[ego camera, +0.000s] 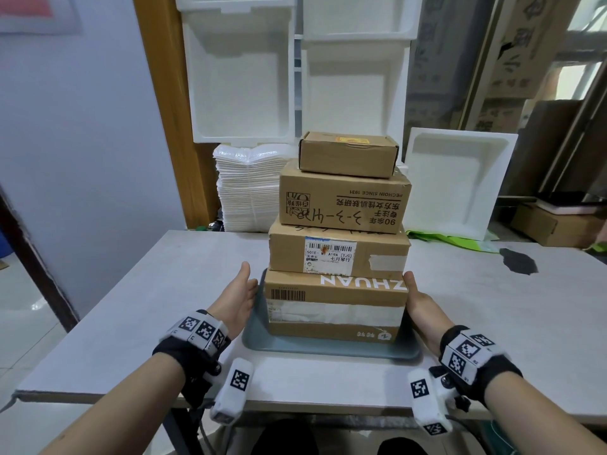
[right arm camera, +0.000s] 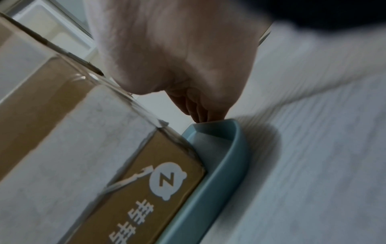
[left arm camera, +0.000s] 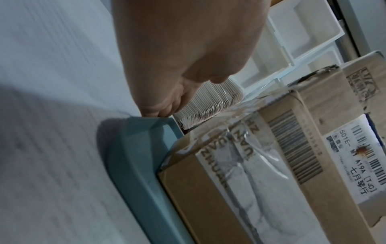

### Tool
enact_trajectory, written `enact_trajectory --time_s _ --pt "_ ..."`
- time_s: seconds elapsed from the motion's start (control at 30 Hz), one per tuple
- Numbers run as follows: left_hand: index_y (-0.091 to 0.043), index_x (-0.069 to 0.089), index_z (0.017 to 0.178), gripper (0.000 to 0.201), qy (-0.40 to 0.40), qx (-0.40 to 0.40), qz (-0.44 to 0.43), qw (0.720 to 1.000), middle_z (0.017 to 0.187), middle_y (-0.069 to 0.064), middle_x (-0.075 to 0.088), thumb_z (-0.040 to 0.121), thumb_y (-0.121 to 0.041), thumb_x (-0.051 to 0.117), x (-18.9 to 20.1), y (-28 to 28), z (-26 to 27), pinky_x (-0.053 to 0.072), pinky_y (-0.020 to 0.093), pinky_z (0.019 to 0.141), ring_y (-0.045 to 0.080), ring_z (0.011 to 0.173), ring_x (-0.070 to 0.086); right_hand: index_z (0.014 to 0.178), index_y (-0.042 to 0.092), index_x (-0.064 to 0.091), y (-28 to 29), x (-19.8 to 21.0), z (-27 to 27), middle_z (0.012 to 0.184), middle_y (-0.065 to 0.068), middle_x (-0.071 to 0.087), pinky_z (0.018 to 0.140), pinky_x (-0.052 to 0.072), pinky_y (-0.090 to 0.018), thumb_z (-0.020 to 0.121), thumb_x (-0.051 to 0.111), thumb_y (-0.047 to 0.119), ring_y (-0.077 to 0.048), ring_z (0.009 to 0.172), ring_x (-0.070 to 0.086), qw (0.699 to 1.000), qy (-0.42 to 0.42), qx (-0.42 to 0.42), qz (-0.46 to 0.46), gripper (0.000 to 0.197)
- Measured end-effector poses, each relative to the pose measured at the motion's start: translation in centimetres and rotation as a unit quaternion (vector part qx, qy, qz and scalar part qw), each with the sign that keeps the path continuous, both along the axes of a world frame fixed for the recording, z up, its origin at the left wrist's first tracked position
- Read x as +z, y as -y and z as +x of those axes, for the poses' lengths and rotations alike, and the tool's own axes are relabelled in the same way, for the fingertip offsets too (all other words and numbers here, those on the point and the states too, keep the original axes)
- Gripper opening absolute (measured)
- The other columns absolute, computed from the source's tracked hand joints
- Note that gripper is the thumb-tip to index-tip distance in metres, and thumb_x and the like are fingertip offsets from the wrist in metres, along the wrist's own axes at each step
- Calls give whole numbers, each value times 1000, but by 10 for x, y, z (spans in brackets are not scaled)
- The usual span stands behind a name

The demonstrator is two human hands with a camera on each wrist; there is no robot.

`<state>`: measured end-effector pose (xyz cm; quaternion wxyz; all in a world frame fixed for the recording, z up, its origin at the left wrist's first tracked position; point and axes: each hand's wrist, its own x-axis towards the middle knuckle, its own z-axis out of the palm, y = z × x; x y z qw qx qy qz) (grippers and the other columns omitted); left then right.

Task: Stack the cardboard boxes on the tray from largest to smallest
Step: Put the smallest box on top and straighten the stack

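Four cardboard boxes stand stacked on a teal tray (ego camera: 328, 352) in the middle of the grey table. The largest box (ego camera: 335, 307) is at the bottom, then a labelled box (ego camera: 338, 251), a printed box (ego camera: 345, 198) and the smallest box (ego camera: 348, 154) on top. My left hand (ego camera: 236, 297) lies along the tray's left side, thumb up, fingers straight against the rim (left arm camera: 133, 165). My right hand (ego camera: 423, 307) mirrors it on the right, beside the bottom box (right arm camera: 146, 181), its fingers reaching the tray's far rim (right arm camera: 225, 165). Neither hand grips anything that I can see.
White foam trays lean on the wall behind the stack, above a pile of white foam sheets (ego camera: 249, 188). One more foam tray (ego camera: 460, 182) and a green bag (ego camera: 443, 239) sit at the back right. A dark patch (ego camera: 519, 261) marks the table (ego camera: 147, 307).
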<state>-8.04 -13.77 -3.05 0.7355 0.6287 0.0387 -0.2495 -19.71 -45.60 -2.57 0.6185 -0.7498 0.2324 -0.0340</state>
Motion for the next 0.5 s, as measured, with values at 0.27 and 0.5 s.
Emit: enact_trajectory --time_s 0.27,0.5 --pt "-5 20 153 92 2 -9 3 1000 158 9 29 91 -72 21 2 16 0 18 38 121 20 145 29 95 25 66 9 5 -4 116 -7 66 106 40 -38 97 22 67 -27 115 58 1000 20 -15 5 61" --pt "-6 21 153 89 0 -9 13 1000 158 9 29 92 -71 19 1 29 3 18 37 121 21 145 28 91 27 67 20 1 -4 125 -9 67 112 38 -46 94 22 72 -29 120 58 1000 15 -17 2 64"
